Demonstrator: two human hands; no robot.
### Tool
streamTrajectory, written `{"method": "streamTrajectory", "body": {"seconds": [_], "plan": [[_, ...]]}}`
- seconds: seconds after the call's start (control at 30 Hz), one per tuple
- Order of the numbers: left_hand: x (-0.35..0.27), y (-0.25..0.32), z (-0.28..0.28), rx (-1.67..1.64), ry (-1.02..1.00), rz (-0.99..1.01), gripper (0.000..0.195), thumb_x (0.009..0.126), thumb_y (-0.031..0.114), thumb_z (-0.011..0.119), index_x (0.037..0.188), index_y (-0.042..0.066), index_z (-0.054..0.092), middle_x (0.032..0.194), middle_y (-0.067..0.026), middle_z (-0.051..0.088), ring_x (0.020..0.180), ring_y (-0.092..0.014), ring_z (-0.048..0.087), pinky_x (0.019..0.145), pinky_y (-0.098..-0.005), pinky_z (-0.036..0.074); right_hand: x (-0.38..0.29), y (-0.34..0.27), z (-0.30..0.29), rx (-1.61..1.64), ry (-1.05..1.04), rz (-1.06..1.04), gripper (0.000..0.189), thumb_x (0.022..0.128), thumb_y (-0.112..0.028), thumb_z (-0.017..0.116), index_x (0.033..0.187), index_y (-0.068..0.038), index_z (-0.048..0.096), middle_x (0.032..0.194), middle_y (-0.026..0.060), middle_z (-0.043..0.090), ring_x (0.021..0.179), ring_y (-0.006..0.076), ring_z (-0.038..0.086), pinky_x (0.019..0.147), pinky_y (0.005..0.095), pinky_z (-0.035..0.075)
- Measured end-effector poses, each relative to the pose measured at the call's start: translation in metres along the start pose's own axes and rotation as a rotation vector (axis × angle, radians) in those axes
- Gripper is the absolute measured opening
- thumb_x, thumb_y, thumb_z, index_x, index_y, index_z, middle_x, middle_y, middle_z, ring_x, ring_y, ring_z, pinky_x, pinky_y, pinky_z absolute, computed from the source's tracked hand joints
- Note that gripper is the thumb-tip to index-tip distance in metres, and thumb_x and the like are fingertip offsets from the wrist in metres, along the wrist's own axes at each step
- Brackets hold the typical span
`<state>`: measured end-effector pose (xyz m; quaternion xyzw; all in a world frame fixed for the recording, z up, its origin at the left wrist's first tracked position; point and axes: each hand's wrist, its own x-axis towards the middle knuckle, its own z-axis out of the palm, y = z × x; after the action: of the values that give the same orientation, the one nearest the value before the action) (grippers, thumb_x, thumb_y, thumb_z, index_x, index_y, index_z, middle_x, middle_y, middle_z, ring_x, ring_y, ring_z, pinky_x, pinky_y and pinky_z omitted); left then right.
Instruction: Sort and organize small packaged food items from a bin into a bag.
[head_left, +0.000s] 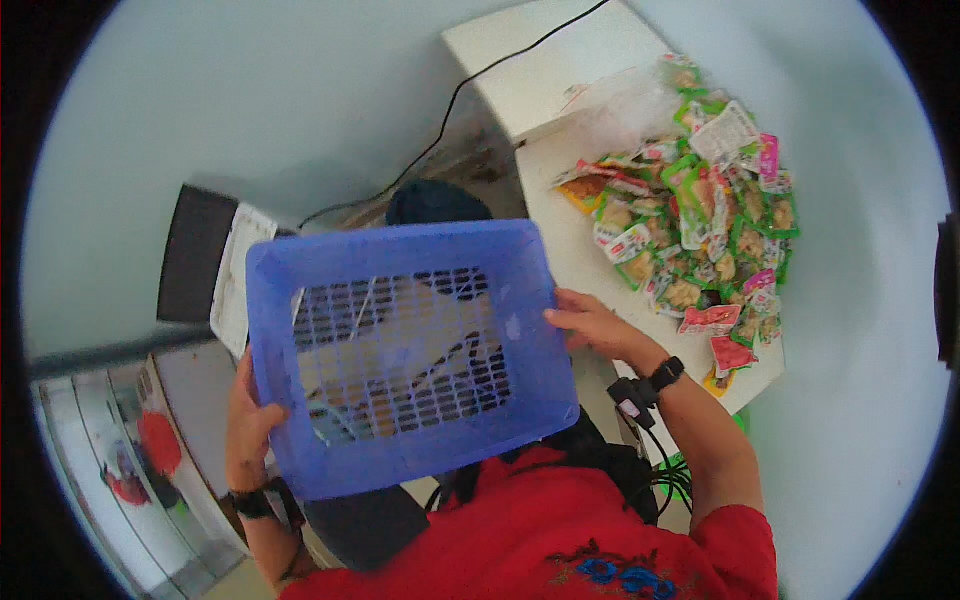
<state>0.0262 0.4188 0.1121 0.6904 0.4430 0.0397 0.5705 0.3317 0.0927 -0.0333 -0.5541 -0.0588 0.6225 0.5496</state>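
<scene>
A blue plastic basket (540, 352) with a slotted grid bottom is held up in front of my body, tilted so its inside faces me. Nothing lies in it; the floor shows through the slots. My left hand (251, 420) grips its left rim, thumb over the edge. On the opposite side, my right hand (596, 322) has hold of the right rim. To the right of the basket, a heap of small sealed food packets (697, 217), mostly green and white with some red ones, covers part of a white table (559, 217).
A clear plastic bag (626, 109) lies at the heap's far end. A black cable (450, 105) runs down the wall side. Behind the basket's left edge stands a black-and-white object (217, 262). Coiled cables (667, 480) hang by my right side, near something green.
</scene>
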Motion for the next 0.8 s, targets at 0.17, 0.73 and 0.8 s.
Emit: {"method": "streamTrajectory", "body": {"seconds": [0.17, 0.73, 0.8], "plan": [[0.011, 0.008, 0.016, -0.052, -0.013, 0.027, 0.088, 0.059, -0.003, 0.051, 0.145, -0.001, 0.033, 0.138, -0.0112, 0.048, 0.125, -0.02, 0.047, 0.101, -0.0284, 0.039, -0.009, 0.024, -0.02, 0.056, 0.077, -0.116, 0.058, 0.093, -0.031, 0.06, 0.14, -0.003, 0.043, 0.127, 0.0067, 0.057, 0.11, 0.0161, 0.057, 0.088, 0.0289, 0.047], [-0.014, 0.112, 0.05, 0.107, -0.092, 0.478, 0.086, 0.069, 0.013, 0.064, 0.146, -0.003, 0.03, 0.146, -0.0229, 0.039, 0.135, -0.037, 0.039, 0.113, -0.0444, 0.029, -0.127, -0.014, -0.022, 0.03, 0.502, -0.337, 0.039, 0.084, -0.013, 0.068, 0.12, 0.001, 0.06, 0.1, 0.0042, 0.067, 0.09, 0.0116, 0.06, 0.08, 0.0285, 0.048], [-0.002, 0.128, 0.068, 0.073, -0.159, 0.558, 0.085, 0.071, 0.014, 0.065, 0.146, -0.003, 0.03, 0.147, -0.0234, 0.037, 0.136, -0.037, 0.037, 0.113, -0.0451, 0.029, -0.157, -0.015, -0.032, 0.058, 0.579, -0.358, 0.041, 0.085, -0.012, 0.068, 0.122, 0.001, 0.059, 0.1, 0.0036, 0.067, 0.09, 0.0114, 0.06, 0.08, 0.0279, 0.048]]}}
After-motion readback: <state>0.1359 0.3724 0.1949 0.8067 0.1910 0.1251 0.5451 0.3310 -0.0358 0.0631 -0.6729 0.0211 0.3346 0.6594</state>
